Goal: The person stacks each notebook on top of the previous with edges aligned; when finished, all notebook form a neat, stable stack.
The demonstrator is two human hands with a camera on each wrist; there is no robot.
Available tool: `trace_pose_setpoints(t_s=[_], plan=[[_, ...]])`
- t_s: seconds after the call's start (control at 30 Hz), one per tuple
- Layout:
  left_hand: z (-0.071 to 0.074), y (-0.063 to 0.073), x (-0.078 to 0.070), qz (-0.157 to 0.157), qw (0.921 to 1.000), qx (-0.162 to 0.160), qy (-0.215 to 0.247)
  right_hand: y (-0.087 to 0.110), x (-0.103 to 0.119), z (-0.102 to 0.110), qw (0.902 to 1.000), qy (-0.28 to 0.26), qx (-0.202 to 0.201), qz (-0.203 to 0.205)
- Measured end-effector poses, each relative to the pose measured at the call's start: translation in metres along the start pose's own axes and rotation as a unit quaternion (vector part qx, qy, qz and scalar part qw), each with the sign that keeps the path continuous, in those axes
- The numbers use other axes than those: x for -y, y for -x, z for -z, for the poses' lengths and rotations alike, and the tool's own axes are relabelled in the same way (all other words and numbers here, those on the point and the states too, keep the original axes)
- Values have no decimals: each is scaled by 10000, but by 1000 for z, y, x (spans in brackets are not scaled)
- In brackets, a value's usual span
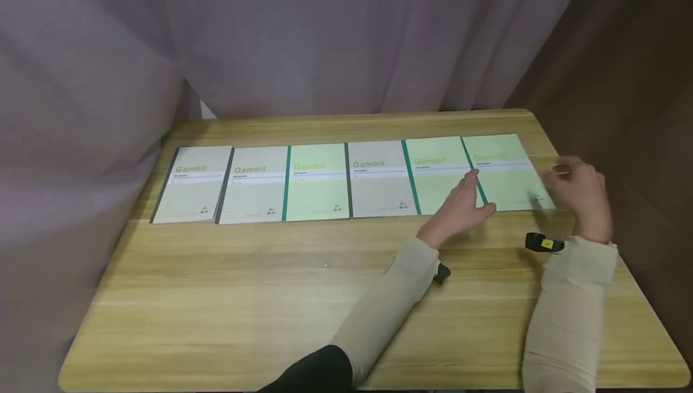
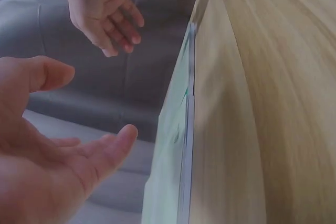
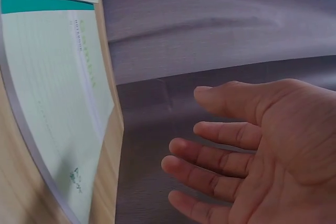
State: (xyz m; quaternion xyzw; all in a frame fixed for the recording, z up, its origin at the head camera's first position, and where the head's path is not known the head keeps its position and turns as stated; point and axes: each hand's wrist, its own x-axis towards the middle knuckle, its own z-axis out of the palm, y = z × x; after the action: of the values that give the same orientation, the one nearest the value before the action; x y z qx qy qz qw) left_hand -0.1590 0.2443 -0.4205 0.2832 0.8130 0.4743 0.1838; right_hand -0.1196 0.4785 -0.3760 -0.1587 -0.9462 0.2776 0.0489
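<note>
A row of several "Gambit" notebooks lies flat across the table, some with grey covers and some with light green ones. My left hand hovers over the border between two green notebooks, overlapping the green notebook with the teal spine in the head view. At the right end of the row is another green notebook. Beside its right edge is my right hand, fingers loosely bent and nothing in them. In the right wrist view that same hand is raised, palm showing, apart from the green cover.
To the left in the row are a grey notebook, a green notebook and two more grey ones, the leftmost grey notebook near the table's left edge. The wooden table has curtains behind and at both sides.
</note>
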Motion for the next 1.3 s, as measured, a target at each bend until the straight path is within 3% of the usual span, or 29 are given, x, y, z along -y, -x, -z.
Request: trace_pose_setpoints(t_s=[0.17,0.3,0.4,0.57,0.8,0.97,1.3], plan=[[-1,-8,-3,64,9999,57,98,-8,-8,-3,9999,44,128,42],[-7,-14,-3,110,9988,412,247,-10,-16,-5,9985,209,498,72],[-14,-15,1,353,9974,559,291,-10,-21,-9,9959,291,858,36],[-21,-16,1,639,9956,593,356,-14,-27,-14,9928,396,1133,-39],[-22,-22,3,592,9927,996,336,-21,-38,-19,9856,304,1661,1],[-21,-27,13,478,9915,1068,566,-23,-45,-23,9879,306,1519,-113],[-27,-31,19,417,9904,873,990,-21,-46,-26,9917,225,1253,-203]])
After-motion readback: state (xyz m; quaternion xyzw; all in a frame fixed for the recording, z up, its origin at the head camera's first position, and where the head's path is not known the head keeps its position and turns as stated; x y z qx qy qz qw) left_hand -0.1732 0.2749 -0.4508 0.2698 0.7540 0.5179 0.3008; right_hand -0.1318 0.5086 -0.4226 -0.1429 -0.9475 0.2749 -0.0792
